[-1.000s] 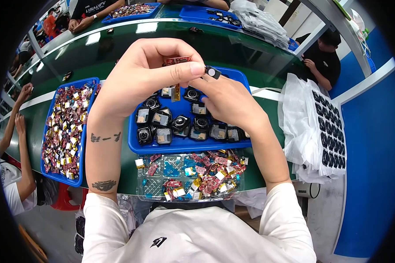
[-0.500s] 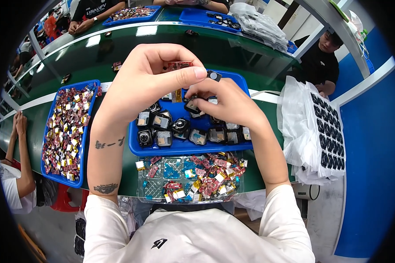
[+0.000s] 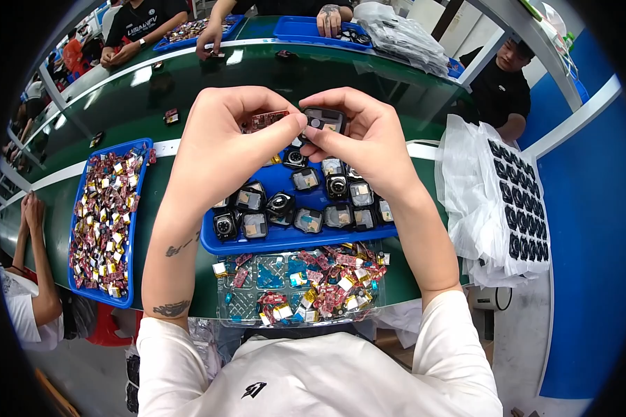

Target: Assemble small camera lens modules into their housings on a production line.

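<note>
The left hand (image 3: pixel 231 141) is pinching a red board (image 3: pixel 270 121), the right hand (image 3: pixel 366 131) a black casing (image 3: pixel 329 119). Seemingly they are aligning both, next needing steadiness.

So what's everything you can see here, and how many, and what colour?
Circuit board: one, red, left hand
Watch case: one, black, right hand
Middle tray: one, blue, ahead
Other watch cases: many, mostly black, middle tray
Left tray: one, blue, left
Clear tray: one, see-through, nearest the person
Small parts: too many to count, red, white, yellow, left and clear trays
Black pieces: many, black, right, on white wrapping
Far trays: two, blue, far side
Wrapped stack: one, whitish, far side
Work surface: one, green, under the near trays
Co-workers: at least four, around
Hands: two, bare, centre, left and right
Shirt: one, white, bottom
</note>
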`<move>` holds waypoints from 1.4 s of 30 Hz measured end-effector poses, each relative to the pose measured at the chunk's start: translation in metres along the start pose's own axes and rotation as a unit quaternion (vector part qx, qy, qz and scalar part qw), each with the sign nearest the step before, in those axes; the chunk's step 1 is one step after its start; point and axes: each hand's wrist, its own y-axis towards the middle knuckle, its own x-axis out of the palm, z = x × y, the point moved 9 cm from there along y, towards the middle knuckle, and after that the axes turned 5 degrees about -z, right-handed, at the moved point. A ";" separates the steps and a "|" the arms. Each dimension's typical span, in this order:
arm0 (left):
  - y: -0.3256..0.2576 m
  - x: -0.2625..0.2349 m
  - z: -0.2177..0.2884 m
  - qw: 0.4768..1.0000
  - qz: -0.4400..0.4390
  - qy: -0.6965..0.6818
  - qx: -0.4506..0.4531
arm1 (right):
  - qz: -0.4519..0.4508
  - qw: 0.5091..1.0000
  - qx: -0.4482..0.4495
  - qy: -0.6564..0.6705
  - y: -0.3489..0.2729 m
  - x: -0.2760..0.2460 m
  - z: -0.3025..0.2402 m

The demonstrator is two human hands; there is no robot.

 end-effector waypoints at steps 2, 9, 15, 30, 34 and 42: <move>-0.002 -0.002 0.003 0.997 0.031 0.070 0.013 | -0.001 1.000 0.007 0.009 -0.001 0.005 0.001; -0.004 0.009 0.001 0.999 0.040 0.000 0.008 | 0.017 1.000 -0.012 -0.018 -0.004 0.009 -0.003; -0.005 0.007 0.002 0.997 0.057 0.049 0.024 | 0.021 0.998 -0.029 -0.042 -0.006 0.012 -0.005; -0.005 0.007 0.002 0.992 0.079 0.098 0.032 | 0.011 0.997 -0.042 -0.064 -0.010 0.015 -0.009; -0.005 0.007 0.003 0.986 0.088 0.133 0.041 | 0.019 0.995 -0.069 -0.076 -0.011 0.014 -0.012; -0.007 0.007 0.005 0.988 0.074 0.132 0.008 | 0.042 0.990 -0.084 -0.102 -0.010 0.010 -0.013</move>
